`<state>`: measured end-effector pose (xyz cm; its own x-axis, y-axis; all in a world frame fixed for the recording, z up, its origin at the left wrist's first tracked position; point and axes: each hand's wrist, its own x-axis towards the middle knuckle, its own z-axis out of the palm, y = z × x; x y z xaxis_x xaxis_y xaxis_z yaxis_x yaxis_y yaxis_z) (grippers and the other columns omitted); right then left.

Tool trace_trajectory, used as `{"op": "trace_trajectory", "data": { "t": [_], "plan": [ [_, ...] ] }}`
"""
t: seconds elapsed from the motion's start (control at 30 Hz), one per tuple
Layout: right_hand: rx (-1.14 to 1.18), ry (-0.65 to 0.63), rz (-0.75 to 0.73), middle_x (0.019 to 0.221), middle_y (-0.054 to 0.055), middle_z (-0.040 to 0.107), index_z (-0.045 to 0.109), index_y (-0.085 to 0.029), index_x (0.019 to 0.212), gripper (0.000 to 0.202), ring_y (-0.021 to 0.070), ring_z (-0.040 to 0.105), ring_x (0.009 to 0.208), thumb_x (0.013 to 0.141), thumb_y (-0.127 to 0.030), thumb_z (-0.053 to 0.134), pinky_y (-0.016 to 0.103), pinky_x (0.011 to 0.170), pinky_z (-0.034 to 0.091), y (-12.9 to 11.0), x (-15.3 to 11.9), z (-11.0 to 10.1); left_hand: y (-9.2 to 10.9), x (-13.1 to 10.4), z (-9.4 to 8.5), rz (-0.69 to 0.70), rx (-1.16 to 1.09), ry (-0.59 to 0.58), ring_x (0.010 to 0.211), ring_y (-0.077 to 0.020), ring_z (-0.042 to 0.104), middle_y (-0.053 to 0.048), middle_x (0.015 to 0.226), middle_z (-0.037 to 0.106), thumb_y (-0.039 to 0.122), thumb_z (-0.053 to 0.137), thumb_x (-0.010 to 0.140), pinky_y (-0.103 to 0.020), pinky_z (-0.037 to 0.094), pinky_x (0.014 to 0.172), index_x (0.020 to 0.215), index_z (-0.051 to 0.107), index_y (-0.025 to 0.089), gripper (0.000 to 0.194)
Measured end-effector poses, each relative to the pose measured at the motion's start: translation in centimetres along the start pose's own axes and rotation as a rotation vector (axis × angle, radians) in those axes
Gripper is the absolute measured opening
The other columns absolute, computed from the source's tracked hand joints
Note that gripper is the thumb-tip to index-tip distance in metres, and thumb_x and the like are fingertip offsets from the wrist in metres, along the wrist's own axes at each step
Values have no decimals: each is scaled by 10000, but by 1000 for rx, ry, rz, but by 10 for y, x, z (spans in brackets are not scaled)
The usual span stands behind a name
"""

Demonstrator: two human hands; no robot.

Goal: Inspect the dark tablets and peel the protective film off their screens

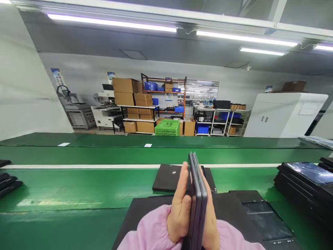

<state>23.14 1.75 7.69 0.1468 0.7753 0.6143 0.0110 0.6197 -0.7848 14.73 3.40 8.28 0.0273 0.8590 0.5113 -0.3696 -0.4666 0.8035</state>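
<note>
Pressing evenly from both sides should keep the dark slabs (199,205) aligned, as the left hand (180,210) and right hand (211,219) sandwich them upright over the black mat (145,217).

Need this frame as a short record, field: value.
Left hand: palm against left side of dark slabs
Right hand: against their right side
Slabs: upright, face to face, edges toward camera
Beneath: black sheet on green surface
Right: stack of dark panels
Background: green crates, white cabinet
</note>
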Motion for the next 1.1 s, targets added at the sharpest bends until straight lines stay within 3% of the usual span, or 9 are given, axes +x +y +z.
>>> {"op": "trace_trajectory", "data": {
  "t": [0.1,0.17,0.4,0.6,0.83,1.1],
  "plan": [
    [-17,55,188,1396,-71,407,407,-382,1350,417,220,378,1290,938,-338,358,410,1056,410,-16,5,6,26,5,13,-112,28,-23,1361,-210,242,11,1469,317,475,435,886,-331,218,1135,1359,406,304,504],
    [2,84,247,1372,-58,437,454,-357,1326,404,229,408,1269,931,-379,372,408,1024,451,-15,3,5,29,2,14,-208,31,18,1348,-196,265,20,1457,329,455,449,886,-299,277,1109,1356,401,306,496],
    [-55,27,364,1352,-73,450,481,-357,1300,394,208,389,1281,909,-334,437,403,1072,390,-5,-4,-3,3,-8,8,-249,27,138,1338,-181,287,11,1434,377,508,461,867,-280,283,1100,1330,447,299,509],
    [-24,86,360,1357,-8,469,511,-259,1294,402,200,400,1278,924,-329,372,395,1098,337,0,8,9,-1,5,10,-256,56,204,1318,-195,338,-44,1411,422,560,451,850,-305,281,1107,1322,470,224,579],
    [50,58,553,1358,10,477,533,-225,1257,394,197,416,1265,908,-347,397,363,1082,335,-2,36,14,-10,28,5,-319,99,230,1311,-188,355,-35,1392,452,422,410,912,-296,273,1104,1306,487,210,454],
    [226,72,603,1309,5,524,535,-252,1235,401,204,447,1238,891,-401,392,389,1076,340,27,40,21,-18,38,4,-415,58,319,1268,-164,421,-59,1373,477,313,363,934,-287,313,1078,1265,505,176,385]
  ]
}}
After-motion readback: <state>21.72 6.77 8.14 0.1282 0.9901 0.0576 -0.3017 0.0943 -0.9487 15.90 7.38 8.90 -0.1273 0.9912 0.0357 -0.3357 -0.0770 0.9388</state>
